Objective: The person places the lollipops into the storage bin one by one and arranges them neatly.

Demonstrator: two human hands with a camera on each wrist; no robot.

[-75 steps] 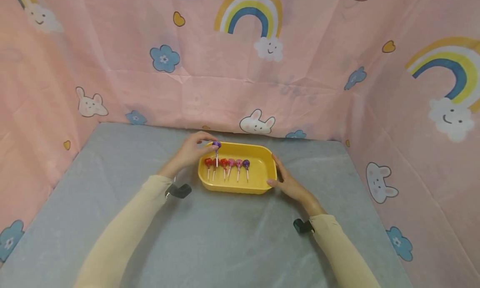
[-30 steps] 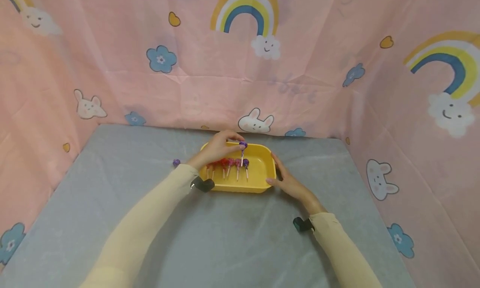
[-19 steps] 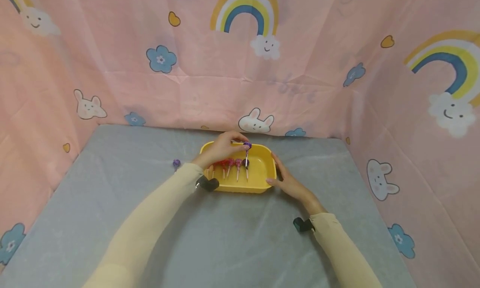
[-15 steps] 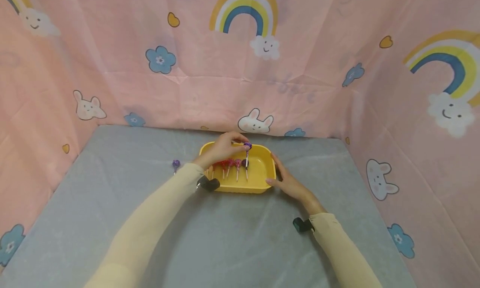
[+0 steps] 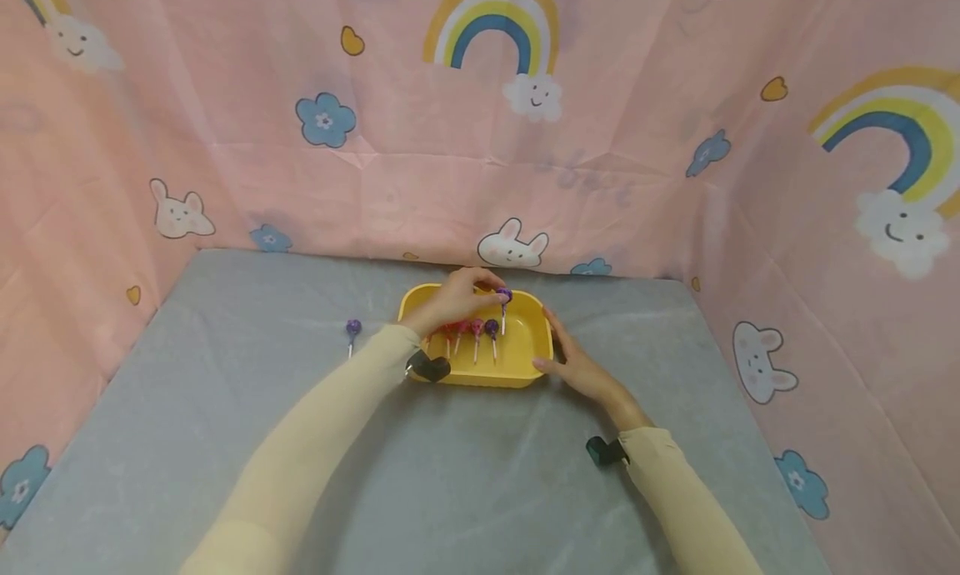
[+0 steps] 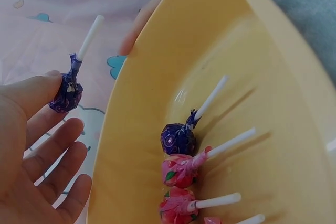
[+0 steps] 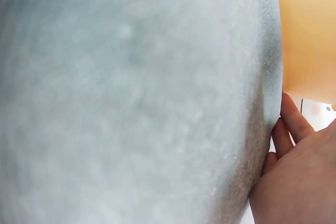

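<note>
Between thumb and index finger, my left hand (image 5: pixel 459 297) pinches a purple-wrapped lollipop (image 6: pixel 67 94) by its candy end, the other fingers spread loosely. It is above the yellow tray (image 5: pixel 534 342), just right of a row of lollipops lying in it. The row's right end is a purple lollipop (image 6: pixel 178 139); pink lollipops (image 6: pixel 181 170) come beside it, then red ones (image 5: pixel 448 330) partly covered by my left hand. My right hand (image 5: pixel 588 373) holds the tray's right end, thumb over the front corner and fingers along the outer wall (image 7: pixel 296 121).
Another purple lollipop (image 5: pixel 353 328) lies on the grey cloth (image 5: pixel 480 475) left of the tray. Pink printed curtains (image 5: pixel 420 183) rise behind the table and along both sides.
My left hand has carried the purple lollipop rightward across the tray, past the row's purple end. The lollipop on the cloth has come out from behind my left arm. My right hand stays put.
</note>
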